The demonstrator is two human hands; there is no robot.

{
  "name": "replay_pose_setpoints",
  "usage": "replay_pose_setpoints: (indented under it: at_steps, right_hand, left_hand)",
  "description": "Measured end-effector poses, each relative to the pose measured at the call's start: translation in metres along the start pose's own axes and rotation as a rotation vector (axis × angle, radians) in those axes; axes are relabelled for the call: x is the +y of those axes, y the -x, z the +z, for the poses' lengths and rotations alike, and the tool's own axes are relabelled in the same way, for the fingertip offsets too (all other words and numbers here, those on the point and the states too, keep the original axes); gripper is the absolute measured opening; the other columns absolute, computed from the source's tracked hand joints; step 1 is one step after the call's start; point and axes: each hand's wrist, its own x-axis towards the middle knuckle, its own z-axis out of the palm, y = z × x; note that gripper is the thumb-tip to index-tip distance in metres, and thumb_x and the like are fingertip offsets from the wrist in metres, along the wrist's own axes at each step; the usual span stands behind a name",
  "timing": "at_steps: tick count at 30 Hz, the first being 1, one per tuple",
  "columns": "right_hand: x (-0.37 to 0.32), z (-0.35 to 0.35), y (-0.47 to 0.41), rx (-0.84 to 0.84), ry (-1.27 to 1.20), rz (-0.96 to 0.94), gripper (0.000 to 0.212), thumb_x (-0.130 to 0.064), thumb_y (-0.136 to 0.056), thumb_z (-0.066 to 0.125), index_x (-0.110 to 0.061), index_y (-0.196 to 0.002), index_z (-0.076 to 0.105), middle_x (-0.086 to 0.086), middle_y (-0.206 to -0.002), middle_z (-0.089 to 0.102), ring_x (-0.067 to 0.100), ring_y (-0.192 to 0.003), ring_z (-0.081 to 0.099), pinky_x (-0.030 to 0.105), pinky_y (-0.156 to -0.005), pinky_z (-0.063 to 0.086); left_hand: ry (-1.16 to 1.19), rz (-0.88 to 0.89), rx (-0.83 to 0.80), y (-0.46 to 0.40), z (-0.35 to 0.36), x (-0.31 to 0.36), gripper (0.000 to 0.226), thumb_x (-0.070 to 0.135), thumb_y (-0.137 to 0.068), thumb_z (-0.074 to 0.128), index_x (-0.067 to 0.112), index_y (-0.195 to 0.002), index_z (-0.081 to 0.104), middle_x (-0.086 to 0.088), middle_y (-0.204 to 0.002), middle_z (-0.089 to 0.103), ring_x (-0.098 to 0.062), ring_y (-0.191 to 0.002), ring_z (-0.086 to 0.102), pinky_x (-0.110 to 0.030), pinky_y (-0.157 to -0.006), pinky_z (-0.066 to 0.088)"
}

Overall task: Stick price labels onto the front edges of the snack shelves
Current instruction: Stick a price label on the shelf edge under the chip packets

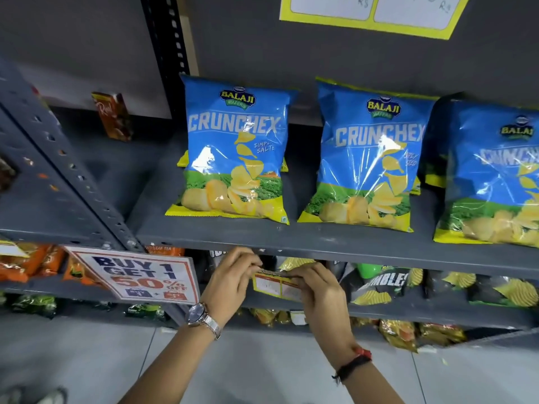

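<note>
Here, a person holds a yellow-bordered price label (275, 284) with both hands just below the front edge of a grey metal shelf (335, 249). The left hand (233, 277), a silver wristwatch (202, 317) on its wrist, pinches the label's left end between curled fingers; the right hand (316, 290), wearing a red and black wristband (354, 363), grips the right end, fingers closed over its top edge. The label hangs between the two hands and appears not yet pressed against the shelf edge, though contact at its top is hard to tell. On the shelf above stand three blue bags of crisps (234, 150) in a row, each well apart from the next. Another sheet of yellow-bordered labels (370, 23) is fixed to the grey panel at the top. To the left, a "Buy 1 Get 1 50% off" sign (137, 275) hangs beside the upright post (78, 173). Lower shelves carry dark and orange snack packets above a pale tiled floor (262, 368).
</note>
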Motion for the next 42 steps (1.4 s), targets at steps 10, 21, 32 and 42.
replay_pose_setpoints:
  at_steps: [10,21,32,42]
  right_hand:
    - [0.016,0.001,-0.004,0.001,-0.194,0.174,0.047,0.025,-0.073,0.054,-0.011,-0.103,0.058,0.006,-0.104,0.050,0.001,-0.079,0.058,0.003,-0.073,0.044]
    - [0.016,0.000,-0.019,0.068,0.162,0.134,0.015,0.007,-0.070,0.071,-0.007,-0.074,0.065,0.013,-0.074,0.070,0.032,-0.065,0.063,0.033,-0.045,0.048]
    - [0.017,-0.002,-0.028,0.132,0.183,0.108,0.016,0.005,-0.068,0.075,-0.007,-0.072,0.065,0.014,-0.065,0.067,0.032,-0.057,0.061,0.025,-0.041,0.037]
    - [0.015,-0.002,-0.032,0.113,0.097,0.137,0.009,0.005,-0.076,0.065,-0.003,-0.076,0.062,0.018,-0.078,0.066,0.037,-0.062,0.060,0.031,-0.045,0.042]
  left_hand:
    - [0.016,-0.075,0.046,-0.006,0.007,0.001,0.025,-0.029,-0.066,0.062,-0.004,-0.071,0.062,-0.020,-0.075,0.058,-0.009,-0.070,0.049,-0.008,-0.067,0.035]
    - [-0.009,-0.079,0.095,-0.010,0.016,-0.011,0.025,-0.026,-0.059,0.071,-0.003,-0.067,0.068,-0.016,-0.065,0.064,-0.015,-0.063,0.052,-0.023,-0.052,0.044]
    - [-0.050,-0.087,0.180,-0.015,0.013,-0.006,0.022,-0.022,-0.060,0.073,-0.004,-0.065,0.063,-0.018,-0.064,0.062,-0.015,-0.063,0.049,-0.021,-0.054,0.040]
    - [-0.038,-0.103,0.224,-0.017,0.015,-0.002,0.022,-0.022,-0.061,0.072,-0.003,-0.063,0.061,-0.022,-0.068,0.055,-0.014,-0.060,0.046,-0.023,-0.052,0.040]
